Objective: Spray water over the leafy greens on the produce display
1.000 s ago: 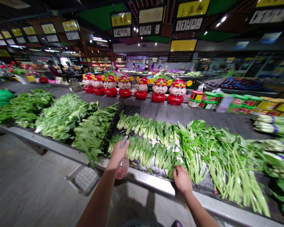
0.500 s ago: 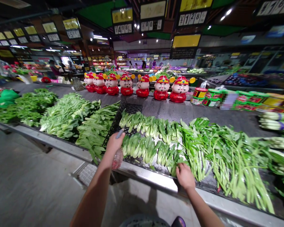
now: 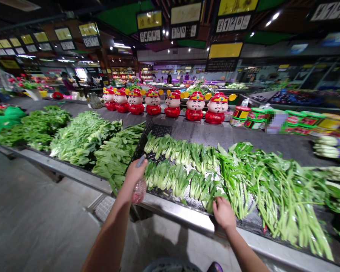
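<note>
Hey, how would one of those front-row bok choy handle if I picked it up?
A front-row bok choy would probably feel firm at its thick pale stems and floppier at its broad leaves. It's likely light, being only a small, slim bunch.

The left hand [image 3: 135,172] hides part of the bottle [image 3: 139,192]; whether the right hand [image 3: 224,213] grips the greens [image 3: 217,188] cannot be told. The bottom edge cuts off a round container [image 3: 171,265] and a shoe [image 3: 215,267].

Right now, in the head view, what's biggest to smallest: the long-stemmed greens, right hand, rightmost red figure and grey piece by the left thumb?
1. Long-stemmed greens
2. Right hand and rightmost red figure: too close to rank; the hand is nearer
3. Grey piece
</note>
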The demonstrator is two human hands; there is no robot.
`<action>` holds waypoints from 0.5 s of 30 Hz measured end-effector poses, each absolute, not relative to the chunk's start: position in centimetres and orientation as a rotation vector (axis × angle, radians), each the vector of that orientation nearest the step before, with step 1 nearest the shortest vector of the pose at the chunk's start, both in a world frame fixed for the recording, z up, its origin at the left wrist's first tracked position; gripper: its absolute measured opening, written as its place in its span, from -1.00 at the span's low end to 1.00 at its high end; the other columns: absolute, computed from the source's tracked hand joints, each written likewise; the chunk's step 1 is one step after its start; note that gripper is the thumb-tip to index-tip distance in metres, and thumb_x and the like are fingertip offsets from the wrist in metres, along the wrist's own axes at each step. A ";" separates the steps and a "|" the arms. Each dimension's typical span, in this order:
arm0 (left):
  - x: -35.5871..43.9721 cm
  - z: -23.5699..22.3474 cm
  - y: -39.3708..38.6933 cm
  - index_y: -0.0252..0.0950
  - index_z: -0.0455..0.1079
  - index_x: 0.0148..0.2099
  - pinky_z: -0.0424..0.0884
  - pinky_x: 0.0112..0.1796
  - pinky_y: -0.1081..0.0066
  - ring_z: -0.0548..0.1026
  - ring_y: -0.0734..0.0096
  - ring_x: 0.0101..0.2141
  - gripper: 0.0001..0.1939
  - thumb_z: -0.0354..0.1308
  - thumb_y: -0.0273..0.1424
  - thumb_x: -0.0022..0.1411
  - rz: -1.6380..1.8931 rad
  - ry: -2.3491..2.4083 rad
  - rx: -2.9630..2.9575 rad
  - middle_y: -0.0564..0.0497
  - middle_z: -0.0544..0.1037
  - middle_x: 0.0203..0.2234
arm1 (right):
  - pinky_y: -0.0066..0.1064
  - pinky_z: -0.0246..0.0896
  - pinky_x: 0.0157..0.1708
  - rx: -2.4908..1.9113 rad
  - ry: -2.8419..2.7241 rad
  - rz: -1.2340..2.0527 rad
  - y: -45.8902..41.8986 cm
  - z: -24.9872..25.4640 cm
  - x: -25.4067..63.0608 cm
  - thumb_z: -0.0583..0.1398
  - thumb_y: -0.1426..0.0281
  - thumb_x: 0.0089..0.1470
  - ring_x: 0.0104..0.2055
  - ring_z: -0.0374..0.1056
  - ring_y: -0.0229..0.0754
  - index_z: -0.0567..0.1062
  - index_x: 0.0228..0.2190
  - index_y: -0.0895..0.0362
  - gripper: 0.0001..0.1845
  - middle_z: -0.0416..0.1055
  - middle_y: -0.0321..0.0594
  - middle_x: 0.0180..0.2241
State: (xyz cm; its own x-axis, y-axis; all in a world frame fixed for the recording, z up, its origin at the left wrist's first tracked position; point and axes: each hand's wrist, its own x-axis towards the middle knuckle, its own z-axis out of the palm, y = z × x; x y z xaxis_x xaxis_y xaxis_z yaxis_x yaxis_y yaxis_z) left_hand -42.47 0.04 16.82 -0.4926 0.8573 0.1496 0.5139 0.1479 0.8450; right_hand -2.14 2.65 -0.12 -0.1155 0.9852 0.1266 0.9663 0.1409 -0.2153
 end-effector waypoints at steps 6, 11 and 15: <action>-42.9 17.0 -0.3 -0.31 0.48 -0.27 0.34 -0.42 0.41 0.53 0.23 -0.35 -0.61 0.07 -0.09 0.11 1.247 2.100 1.283 -0.08 0.57 -0.46 | -0.34 0.07 -0.06 -1.931 -2.194 0.097 2.7 -0.3 -2.1 -0.11 0.31 0.17 -0.10 0.27 -0.07 0.46 -0.18 0.26 -0.56 0.39 -0.01 -0.17; -43.7 16.3 -0.6 -0.31 0.48 -0.32 0.32 -0.45 0.42 0.52 0.25 -0.41 -0.64 0.07 -0.12 0.11 1.192 2.162 1.296 -0.09 0.55 -0.52 | -0.35 0.08 -0.08 -1.937 -2.199 0.091 2.7 -0.3 -2.1 -0.11 0.31 0.17 -0.12 0.28 -0.08 0.46 -0.19 0.25 -0.57 0.39 -0.02 -0.18; -44.0 16.0 -1.2 -0.33 0.50 -0.22 0.35 -0.44 0.42 0.51 0.29 -0.45 -0.59 0.07 -0.11 0.11 1.241 2.104 1.320 -0.06 0.55 -0.52 | -0.35 0.08 -0.09 -1.942 -2.203 0.086 2.8 -0.4 -2.0 -0.10 0.31 0.16 -0.13 0.28 -0.08 0.47 -0.20 0.23 -0.58 0.40 -0.03 -0.18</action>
